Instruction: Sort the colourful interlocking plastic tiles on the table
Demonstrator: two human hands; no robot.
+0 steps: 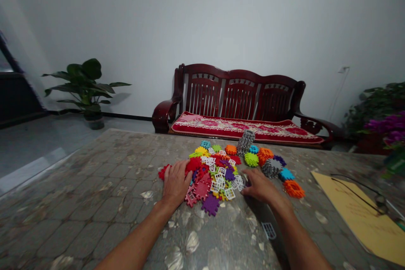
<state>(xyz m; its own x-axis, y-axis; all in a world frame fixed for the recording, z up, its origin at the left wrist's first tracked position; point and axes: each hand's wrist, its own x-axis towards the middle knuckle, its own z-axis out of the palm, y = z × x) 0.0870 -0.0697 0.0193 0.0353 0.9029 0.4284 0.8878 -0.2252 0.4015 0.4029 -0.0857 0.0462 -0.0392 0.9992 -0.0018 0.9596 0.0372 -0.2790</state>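
**Left hand** (175,182): palm down, fingers lightly spread and laid flat on the red tiles (193,164) at the pile's left flank. Nothing is pinched.

**Right hand** (257,185): fingers curled in toward the white lattice pieces (221,182) at the pile's right flank. Whether one is nipped between them cannot be told.

**Pile of toothed plastic tiles** (218,173): mixed colours, loose and overlapping, lying between the two hands. It sits midway across the tabletop (104,185), nearer the far edge.

**Outliers:**
- Tall grey stack (246,141), upright, close to the far edge.
- Low grey stack (271,168), just beyond the right hand.
- Orange tile (293,188), on the low stack's right-edge side.
- Lone lattice piece (269,230), beside the right forearm toward the near edge.

**Yellow sheet** (360,215): toward the right edge, well apart from the pile.

**Hazards, as judged:**
- The surface looks glossy, so a sideways push from either palm would likely skate tiles outward.
- The right wrist is near enough to the low grey stack to topple it.
- The forearm could drag the lone lattice piece off the near edge.
- The teeth may snag, so lifting one tile could pull its neighbours along.
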